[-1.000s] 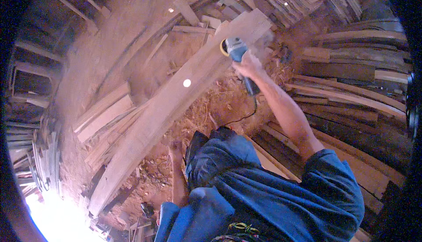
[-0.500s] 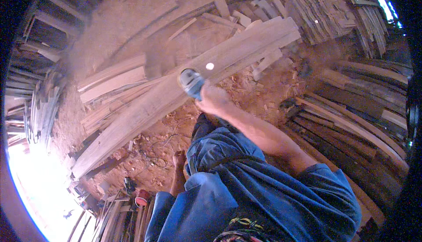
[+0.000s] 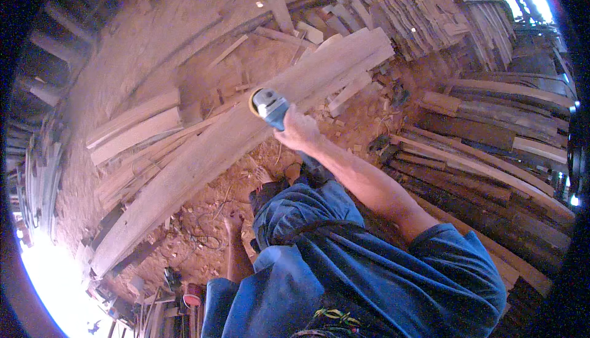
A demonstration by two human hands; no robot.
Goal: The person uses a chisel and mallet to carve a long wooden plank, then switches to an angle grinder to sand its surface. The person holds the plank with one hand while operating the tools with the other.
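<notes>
A blue and silver angle grinder (image 3: 270, 109) is in my right hand (image 3: 300, 130), whose fingers wrap its body. Its round disc with a yellowish rim is at the upper face of a long wide plank (image 3: 184, 161); whether the disc touches the wood I cannot tell. The plank runs slantwise from the lower left to the upper right in front of me. Low at my left side, my left hand (image 3: 233, 222) hangs with its fingers curled, near a thin cord (image 3: 226, 195) on the ground. What it holds, if anything, is too small to make out.
Shorter boards (image 3: 138, 120) lie beyond the plank on the left. Stacked timber (image 3: 491, 147) fills the right side, and rough slabs (image 3: 409, 12) stand in rows at the far right. Wood scraps litter the reddish dirt. A red bucket (image 3: 193, 296) stands at the lower left.
My view has shifted, so the plank and stacks sit further left. The disc, blurred before, shows more sharply, and the grinder is further up along the plank. My right hand keeps its hold.
</notes>
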